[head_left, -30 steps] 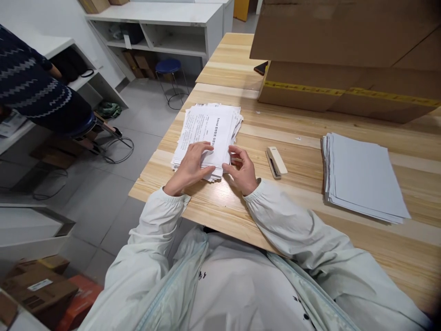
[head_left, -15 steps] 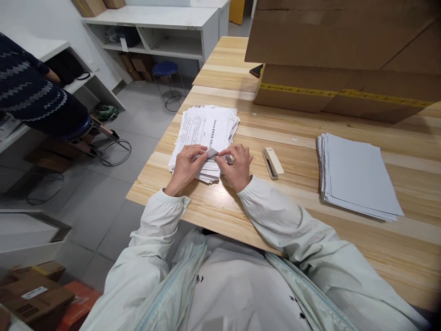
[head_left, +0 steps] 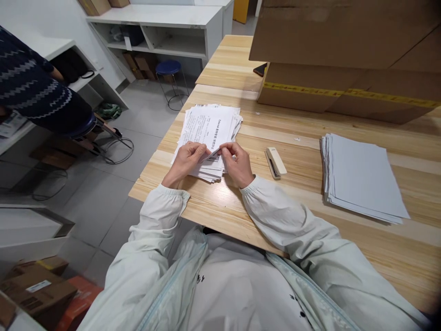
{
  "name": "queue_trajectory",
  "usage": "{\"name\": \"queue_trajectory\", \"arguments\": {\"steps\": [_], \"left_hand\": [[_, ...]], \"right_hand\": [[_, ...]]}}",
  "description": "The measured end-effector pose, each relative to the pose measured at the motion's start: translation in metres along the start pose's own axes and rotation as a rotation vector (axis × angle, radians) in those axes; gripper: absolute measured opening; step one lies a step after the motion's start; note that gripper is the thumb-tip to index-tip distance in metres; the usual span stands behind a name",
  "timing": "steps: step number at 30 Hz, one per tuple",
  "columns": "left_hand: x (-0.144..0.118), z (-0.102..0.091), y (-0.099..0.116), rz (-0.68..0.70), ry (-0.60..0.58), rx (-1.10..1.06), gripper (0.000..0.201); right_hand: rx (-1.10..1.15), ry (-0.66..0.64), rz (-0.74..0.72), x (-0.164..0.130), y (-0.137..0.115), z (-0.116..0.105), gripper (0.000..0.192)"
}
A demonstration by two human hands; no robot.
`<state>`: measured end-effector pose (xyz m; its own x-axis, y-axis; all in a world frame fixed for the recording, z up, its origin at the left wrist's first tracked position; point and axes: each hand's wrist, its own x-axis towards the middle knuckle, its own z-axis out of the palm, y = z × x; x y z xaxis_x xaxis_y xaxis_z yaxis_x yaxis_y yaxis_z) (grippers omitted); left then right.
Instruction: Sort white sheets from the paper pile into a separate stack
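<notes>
A stack of printed paper sheets (head_left: 206, 124) lies near the table's left edge, its sheets not squared up. At its near end my left hand (head_left: 188, 158) pinches the lifted edge of the top sheets between thumb and fingers. My right hand (head_left: 237, 163) grips the same edge close beside it, fingers curled. How many sheets are between the fingers cannot be made out. To the right of my right hand a cream stapler (head_left: 276, 162) lies on the wooden table (head_left: 255, 207).
A second stack of paper (head_left: 365, 174), blank side up, lies at the right. Behind it stands a large cardboard box (head_left: 310, 87) with yellow tape, a phone (head_left: 260, 69) beside it. A person (head_left: 37, 87) sits on a stool at the left; a blue stool (head_left: 168, 67) stands beyond the table.
My fingers have shifted on the sheets' near edge; the corner that was folded up now shows as a thin raised edge between both hands. The view has moved slightly.
</notes>
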<state>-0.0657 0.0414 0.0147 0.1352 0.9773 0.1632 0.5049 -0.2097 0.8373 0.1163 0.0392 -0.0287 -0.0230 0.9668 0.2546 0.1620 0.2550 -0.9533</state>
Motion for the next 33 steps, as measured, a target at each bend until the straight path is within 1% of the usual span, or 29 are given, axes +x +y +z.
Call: {"name": "queue_trajectory", "arguments": {"steps": [3,6,9,12,15,20,26,33], "left_hand": [[0.01,0.003,0.005,-0.055,-0.06,-0.036,0.054],[0.017,0.006,0.012,-0.106,-0.101,0.006,0.055],[0.018,0.008,0.019,-0.123,-0.099,0.073,0.05],[0.017,0.009,0.022,-0.141,-0.09,0.093,0.042],[0.016,0.008,0.021,-0.126,-0.112,0.074,0.033],[0.016,0.006,0.017,-0.099,-0.105,0.058,0.022],[0.016,0.006,0.007,-0.042,-0.101,-0.067,0.024],[0.015,0.002,0.002,-0.056,-0.146,-0.169,0.028]], "right_hand": [[0.077,0.043,0.04,0.003,0.003,0.003,0.015],[0.113,0.035,0.076,0.004,0.006,0.005,0.024],[0.135,0.023,0.082,0.003,0.007,0.006,0.031],[0.144,0.018,0.084,0.002,0.008,0.006,0.037],[0.134,0.026,0.088,0.002,0.008,0.005,0.041],[0.165,0.022,0.075,0.001,0.004,0.005,0.035],[0.323,0.03,0.143,0.002,0.001,0.007,0.045],[0.41,0.029,0.197,0.003,0.002,0.006,0.052]]}}
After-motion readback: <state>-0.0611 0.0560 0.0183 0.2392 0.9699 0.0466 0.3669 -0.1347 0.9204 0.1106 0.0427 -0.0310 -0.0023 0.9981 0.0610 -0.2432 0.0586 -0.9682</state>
